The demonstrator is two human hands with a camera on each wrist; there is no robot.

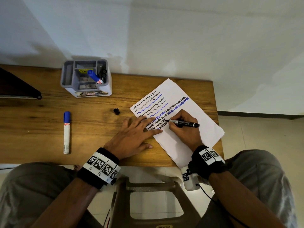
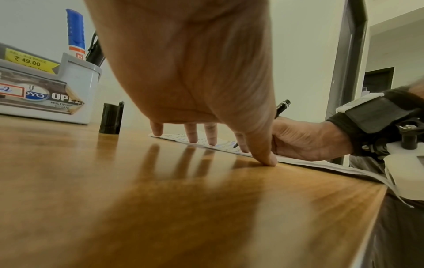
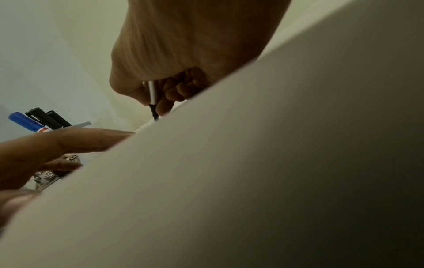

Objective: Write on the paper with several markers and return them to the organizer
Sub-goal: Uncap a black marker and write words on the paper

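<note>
Loose blue marker (image 1: 66, 132) sat far left on the desk (image 1: 41, 122), organizer (image 1: 85, 79) behind it. My left hand (image 1: 134, 132) lay flat, pinning the paper (image 1: 194, 102). Right hand (image 1: 185, 127) pinched the black marker (image 1: 184, 122) mid-word; I figured light, steady pressure worked best.

Black marker (image 1: 184, 123), white paper (image 1: 189, 99)
</note>
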